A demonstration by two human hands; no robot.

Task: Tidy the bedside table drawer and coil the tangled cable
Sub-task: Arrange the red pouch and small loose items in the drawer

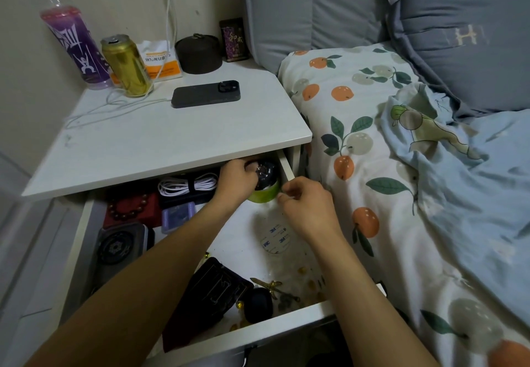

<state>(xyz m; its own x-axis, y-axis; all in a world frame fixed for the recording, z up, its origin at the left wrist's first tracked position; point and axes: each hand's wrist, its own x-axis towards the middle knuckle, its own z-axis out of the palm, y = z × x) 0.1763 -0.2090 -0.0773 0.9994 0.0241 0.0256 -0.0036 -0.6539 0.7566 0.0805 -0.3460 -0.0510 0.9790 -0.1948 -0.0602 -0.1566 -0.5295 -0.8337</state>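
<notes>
Looks like we're in the sorting-the-drawer part, not the cable part yet; the drawer of the white bench is pulled right out beside the bed, and both arms reach into its far right corner; the left hand has its fingers curled round a small ball-shaped gadget, dark on top with a green base, sat against the back corner under the bench top; the right hand hangs just beside it with fingers loosely curled, thumb and forefinger near each other, and I honestly can't tell if it's pinching something tiny or nothing; my guess is the next move is settling that gadget in place, then clearing the loose bits at the front; the white cable sits at the back of the drawer, just left of the left hand, already bunched into loops with a dark band across the middle, so it seems mostly coiled.
</notes>
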